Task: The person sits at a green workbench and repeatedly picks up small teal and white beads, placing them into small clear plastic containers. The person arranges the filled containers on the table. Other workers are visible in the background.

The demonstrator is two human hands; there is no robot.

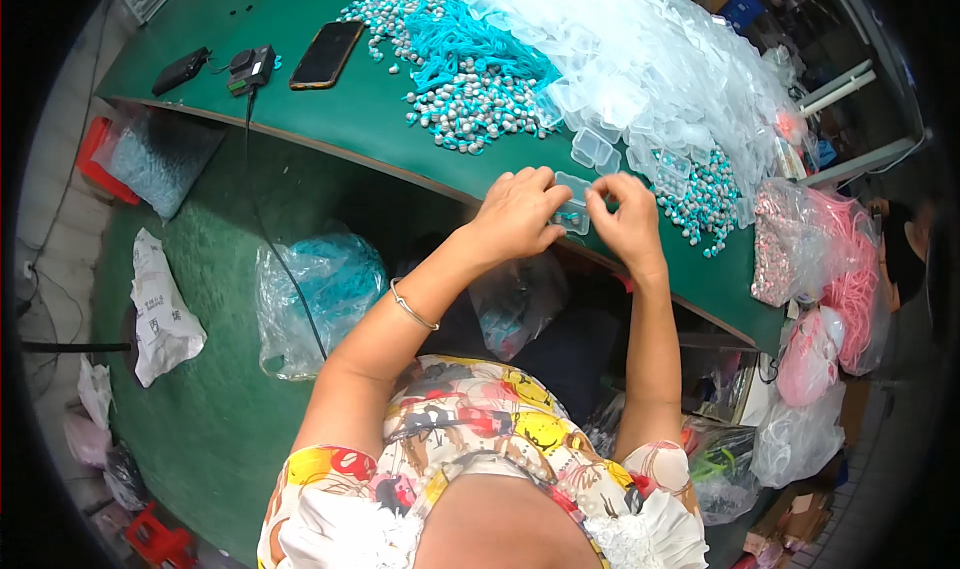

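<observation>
A small clear plastic box [573, 187], its lid up, is held at the table's front edge, with a few teal-and-grey pieces in it. My left hand [518, 212] grips its left side, thumb and fingers bent around the edge. At its right side my right hand [628, 221] is closed, thumb and fingertips pinched on the rim. Beyond my left hand lies a pile of grey bead-like pieces [470, 109] with bundled teal cords [470, 44]. A smaller heap of teal-and-grey pieces [700, 197] sits to the right of my right hand.
A large heap of clear plastic boxes [640, 59] covers the green table's [300, 119] far right. A phone [327, 55] and a small black device with a cable [250, 69] lie at left. Bags of pink cord [845, 279] hang at right; a bag of teal material [325, 289] stands below.
</observation>
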